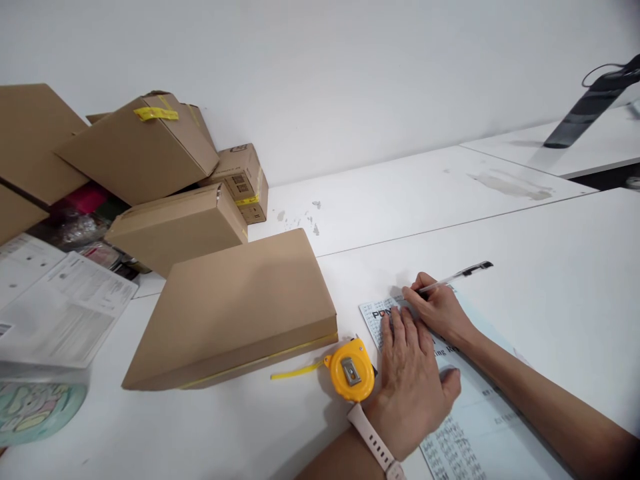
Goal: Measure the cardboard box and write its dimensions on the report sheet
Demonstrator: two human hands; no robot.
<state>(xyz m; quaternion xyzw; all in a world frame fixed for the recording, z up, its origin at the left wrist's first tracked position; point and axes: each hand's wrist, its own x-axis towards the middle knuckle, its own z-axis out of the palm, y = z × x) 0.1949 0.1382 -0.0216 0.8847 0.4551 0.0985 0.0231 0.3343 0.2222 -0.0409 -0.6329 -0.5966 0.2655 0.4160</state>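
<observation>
White and smooth, the tabletop point(240, 427) spreads widest before me on my remote feed, scuffed grey in patches at the far side. Brown cartons point(135, 153) are piled at far left, matte and hard-edged, some tilted. Nearer, a flat carton point(240, 287) lies apart from the rest, a thin yellow strip along its near side (packing tape, I'd guess). Right of it, the pale-blue paper point(490, 433) rests flat on the table: dense rows of small script already fill parts of its left side, while broad areas look bare, so I'd judge the writing only partway, though hands and arms hide much. The left hand point(413, 387) lies palm down there, fingers extended, gripping nothing; the right hand point(443, 310) is curled into a pinch. Between carton and left hand sits a rounded orange tape measure point(353, 370), metal-clipped, a short yellow blade point(296, 371) out leftward. Slimmest is the clear, dark-ended pen point(463, 273) in that right-hand pinch; whether its tip touches paper I cannot tell.
</observation>
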